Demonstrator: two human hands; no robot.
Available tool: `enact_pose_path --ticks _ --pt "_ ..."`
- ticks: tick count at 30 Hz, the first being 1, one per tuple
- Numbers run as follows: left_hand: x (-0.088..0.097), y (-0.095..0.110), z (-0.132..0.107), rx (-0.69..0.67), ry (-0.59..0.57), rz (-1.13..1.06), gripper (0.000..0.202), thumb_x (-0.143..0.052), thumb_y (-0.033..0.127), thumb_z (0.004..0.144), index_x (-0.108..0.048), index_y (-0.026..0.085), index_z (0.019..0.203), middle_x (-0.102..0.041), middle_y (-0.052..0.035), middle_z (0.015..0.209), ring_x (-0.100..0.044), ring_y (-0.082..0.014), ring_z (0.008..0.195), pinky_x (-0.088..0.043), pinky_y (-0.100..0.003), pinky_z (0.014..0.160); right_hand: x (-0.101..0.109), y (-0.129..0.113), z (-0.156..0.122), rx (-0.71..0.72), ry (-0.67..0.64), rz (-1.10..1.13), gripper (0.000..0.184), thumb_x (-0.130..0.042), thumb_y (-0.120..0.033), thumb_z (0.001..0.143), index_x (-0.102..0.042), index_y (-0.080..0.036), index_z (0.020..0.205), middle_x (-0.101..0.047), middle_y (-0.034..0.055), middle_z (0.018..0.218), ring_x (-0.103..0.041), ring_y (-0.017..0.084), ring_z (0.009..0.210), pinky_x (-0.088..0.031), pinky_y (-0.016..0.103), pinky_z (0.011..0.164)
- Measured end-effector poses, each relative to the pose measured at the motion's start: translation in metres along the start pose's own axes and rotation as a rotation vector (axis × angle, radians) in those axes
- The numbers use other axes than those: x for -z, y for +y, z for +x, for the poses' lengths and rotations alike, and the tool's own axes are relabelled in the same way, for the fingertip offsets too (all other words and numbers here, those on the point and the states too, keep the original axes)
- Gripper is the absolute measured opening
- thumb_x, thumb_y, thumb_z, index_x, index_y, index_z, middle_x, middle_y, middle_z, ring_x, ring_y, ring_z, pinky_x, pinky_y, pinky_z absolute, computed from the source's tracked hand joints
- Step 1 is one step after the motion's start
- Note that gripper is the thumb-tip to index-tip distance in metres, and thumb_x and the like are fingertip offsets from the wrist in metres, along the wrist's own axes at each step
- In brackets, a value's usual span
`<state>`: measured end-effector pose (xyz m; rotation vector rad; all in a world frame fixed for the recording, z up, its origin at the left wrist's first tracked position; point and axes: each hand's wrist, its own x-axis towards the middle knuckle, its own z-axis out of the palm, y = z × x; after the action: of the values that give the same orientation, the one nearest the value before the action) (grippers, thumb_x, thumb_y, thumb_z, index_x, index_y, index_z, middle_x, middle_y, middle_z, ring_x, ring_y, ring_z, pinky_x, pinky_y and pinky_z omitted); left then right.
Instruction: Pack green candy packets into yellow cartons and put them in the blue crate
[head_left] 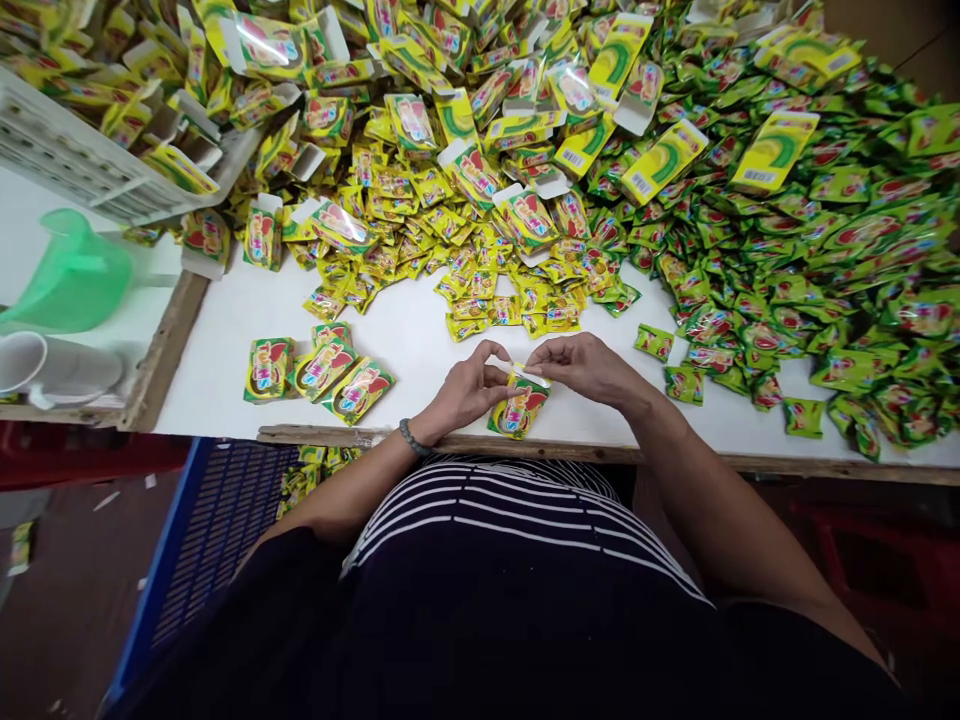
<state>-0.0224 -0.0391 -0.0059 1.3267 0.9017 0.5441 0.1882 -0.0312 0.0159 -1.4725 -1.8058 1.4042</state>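
My left hand point(466, 388) and my right hand point(581, 368) pinch a small yellow-and-green printed cardboard box point(519, 410) at the table's near edge. Its white top flap point(530, 376) stands open under my fingertips. Just left of my hands lie several matching closed boxes point(324, 368), overlapping on the white tabletop point(405, 345). Beyond my fingers starts a large heap of small yellow sachets point(457, 240). A heap of green sachets point(817, 260) spreads to the right, with flat boxes scattered over both heaps.
A white slotted plastic crate point(75, 140) holds boxes at the upper left. A green plastic scoop point(67, 275) and stacked white cups point(52, 368) stand left of the table's wooden rail point(165, 350). A blue crate point(202, 540) sits on the floor below left.
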Motion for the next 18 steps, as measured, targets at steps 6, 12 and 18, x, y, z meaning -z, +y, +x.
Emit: enact_pose_path --ticks 6,12,18 --pt "0.001 0.001 0.001 -0.032 -0.02 0.006 0.05 -0.074 0.044 0.074 -0.039 0.022 0.102 -0.069 0.0001 0.076 -0.062 -0.0125 0.069 -0.043 -0.024 0.066 0.009 -0.008 0.004 0.073 -0.081 -0.11 0.018 -0.062 -0.035 0.077 -0.074 -0.022 0.075 -0.072 0.0005 0.073 -0.063 0.016 0.071 -0.048 0.03 0.069" --pt "0.003 -0.002 -0.005 -0.052 -0.011 0.053 0.046 -0.07 0.045 0.078 -0.044 0.022 0.109 -0.07 -0.0003 0.078 -0.063 -0.0126 0.068 -0.043 -0.023 0.064 0.002 -0.003 -0.004 0.101 -0.065 -0.03 0.021 -0.066 -0.04 0.077 -0.077 -0.023 0.079 -0.076 0.0037 0.085 -0.068 0.02 0.081 -0.052 0.033 0.076" --pt "0.004 -0.001 -0.006 -0.147 0.012 0.31 0.041 -0.062 0.046 0.085 -0.052 0.02 0.115 -0.073 -0.0046 0.085 -0.067 -0.0157 0.075 -0.047 -0.025 0.069 -0.006 0.009 -0.007 0.122 0.11 -0.039 0.015 -0.067 -0.035 0.078 -0.077 -0.024 0.077 -0.076 0.0036 0.083 -0.069 0.021 0.08 -0.053 0.034 0.076"
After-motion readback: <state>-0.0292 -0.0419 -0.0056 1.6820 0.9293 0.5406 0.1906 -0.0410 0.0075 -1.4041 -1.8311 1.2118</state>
